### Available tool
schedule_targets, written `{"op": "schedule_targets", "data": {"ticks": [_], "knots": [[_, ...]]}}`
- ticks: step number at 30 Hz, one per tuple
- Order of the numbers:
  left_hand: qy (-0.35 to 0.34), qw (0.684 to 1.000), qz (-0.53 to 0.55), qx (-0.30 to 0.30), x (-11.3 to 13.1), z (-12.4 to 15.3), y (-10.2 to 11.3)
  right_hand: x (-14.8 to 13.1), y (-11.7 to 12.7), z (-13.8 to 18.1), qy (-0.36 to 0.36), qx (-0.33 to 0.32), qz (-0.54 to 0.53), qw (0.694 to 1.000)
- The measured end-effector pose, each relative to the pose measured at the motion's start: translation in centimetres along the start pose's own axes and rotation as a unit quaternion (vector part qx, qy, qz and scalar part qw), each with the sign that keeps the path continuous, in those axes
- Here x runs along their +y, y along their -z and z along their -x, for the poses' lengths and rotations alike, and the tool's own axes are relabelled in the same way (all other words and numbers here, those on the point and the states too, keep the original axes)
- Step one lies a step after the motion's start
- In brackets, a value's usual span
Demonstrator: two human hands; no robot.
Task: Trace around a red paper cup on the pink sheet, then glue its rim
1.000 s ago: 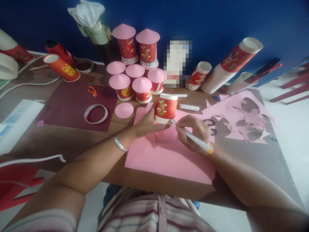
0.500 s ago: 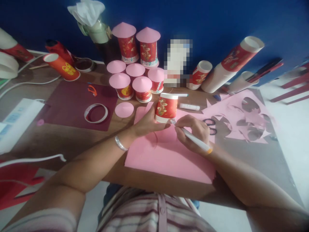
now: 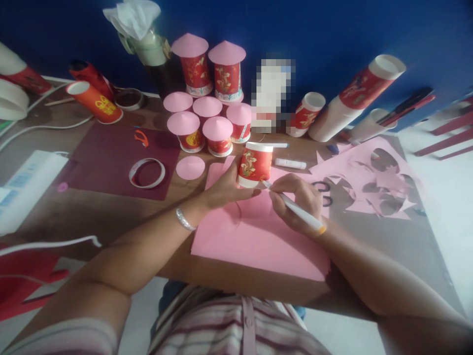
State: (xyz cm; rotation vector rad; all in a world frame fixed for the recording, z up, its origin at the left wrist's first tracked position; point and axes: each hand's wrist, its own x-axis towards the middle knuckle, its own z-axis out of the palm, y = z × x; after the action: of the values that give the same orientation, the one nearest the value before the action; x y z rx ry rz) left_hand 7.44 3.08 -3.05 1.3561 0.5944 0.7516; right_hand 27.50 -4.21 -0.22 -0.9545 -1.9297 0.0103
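Note:
My left hand [image 3: 224,186] grips a red paper cup [image 3: 254,165] standing upside down on a pink paper sheet [image 3: 258,236]. My right hand [image 3: 295,199] pinches a white pen [image 3: 299,213] with an orange end, its tip touching the paper at the cup's lower right rim. A curved pen line shows on the pink sheet below my left hand.
Several red cups with pink cone tops [image 3: 207,121] stand behind. A pink paper disc [image 3: 189,167], a tape ring [image 3: 147,173] on dark red paper [image 3: 111,162], a glue stick [image 3: 290,163], scissors [image 3: 323,192], cut pink scraps [image 3: 373,182] and cup stacks [image 3: 354,96] lie around.
The pen tip has shifted slightly along the cup's rim. My left hand and the cup have stayed in place.

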Motion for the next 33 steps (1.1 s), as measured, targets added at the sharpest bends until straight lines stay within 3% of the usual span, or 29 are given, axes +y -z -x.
{"op": "schedule_targets", "data": {"ticks": [33], "knots": [[0.002, 1.0, -0.025, 0.008, 0.01, -0.01, -0.1, -0.25, 0.13, -0.19, 0.022, -0.011, 0.001, 1.0]]}}
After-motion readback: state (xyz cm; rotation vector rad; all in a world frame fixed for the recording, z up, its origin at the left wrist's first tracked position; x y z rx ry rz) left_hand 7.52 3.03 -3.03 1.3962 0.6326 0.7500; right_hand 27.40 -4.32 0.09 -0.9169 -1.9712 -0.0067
